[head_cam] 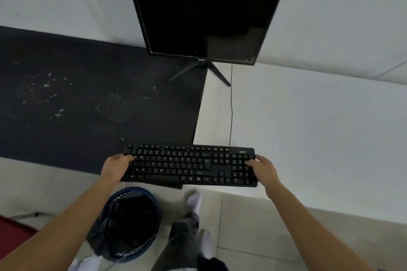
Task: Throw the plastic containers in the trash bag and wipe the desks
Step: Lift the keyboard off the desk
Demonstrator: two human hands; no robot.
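Nearest, on the floor, a trash bag (132,222) is being held open by a blue mesh basket (152,196), which is standing just below the near edge of the tables. No plastic containers are being shown in this view.

Above the basket, a black keyboard (189,165) is being held at both ends. The left grip (117,166) is being kept closed round its left end, and the right grip (263,166) closed over its number-pad end. The keyboard is being kept across the seam between the dark table (88,94) and the white table (308,127), partly overhanging their near edge. Whether it is being lifted or is resting cannot be told.

The step in hand is judged to be the clearing of the keyboard so that the surface under it can be wiped. It is best carried level and moved only as far as its thin cable (231,112) is allowing, since that cable is being led back towards the monitor (204,13). A pull there could be disturbing the stand.

Pale crumbs (58,113) are being left scattered over the dark table, well apart from the keyboard. These are best swept towards the near edge, over the bag. No cloth is being shown.
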